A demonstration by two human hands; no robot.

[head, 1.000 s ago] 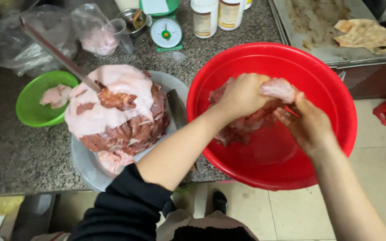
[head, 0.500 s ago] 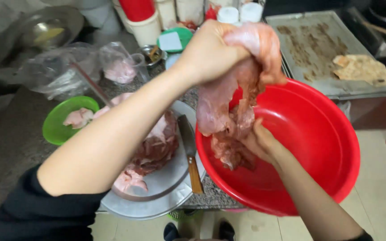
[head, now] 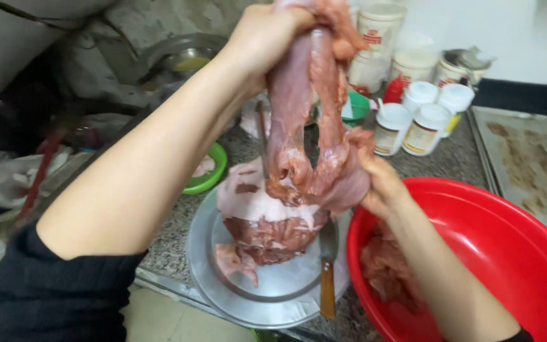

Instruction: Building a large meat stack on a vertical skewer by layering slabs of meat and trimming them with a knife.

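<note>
Raw meat strip (head: 299, 126) hangs from the clenched left hand (head: 267, 35); the right hand (head: 378, 183) grips its lower end, above the speckled counter (head: 172, 234) by the red basin (head: 508, 253).

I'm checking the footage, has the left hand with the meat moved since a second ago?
Yes. The left hand has risen out of the red basin, lifting the long strip of raw meat high, now over the metal plate beside the basin.
</note>
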